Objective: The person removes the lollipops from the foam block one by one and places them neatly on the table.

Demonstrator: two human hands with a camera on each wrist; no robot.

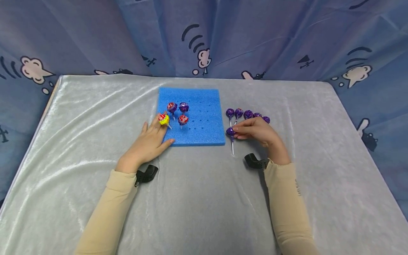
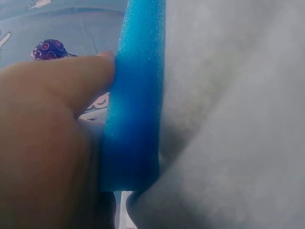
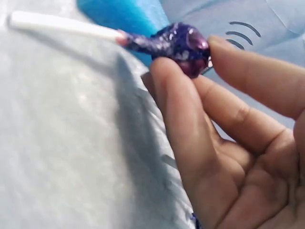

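Note:
A purple-wrapped lollipop [image 3: 178, 45] is pinched by its head between the thumb and fingers of my right hand [image 1: 256, 130]; its white stick points toward me beside the foam's right edge. My left hand [image 1: 148, 143] rests with spread fingers on the left edge of a blue foam board [image 1: 204, 99]. In the left wrist view the thumb [image 2: 90, 78] lies against the foam's edge. Standing in the board are a yellow-and-red lollipop [image 1: 164, 119], close by my left fingers, two red-and-purple lollipops [image 1: 183, 119] and a purple lollipop [image 1: 183, 107]. Small holes dot the board's right part.
Several purple lollipops [image 1: 248, 114] lie in a row right of the board, partly behind my right hand. A pale grey cloth [image 1: 197, 198] covers the table, with folds at the left. Behind the far edge hangs a blue patterned curtain [image 1: 271, 35].

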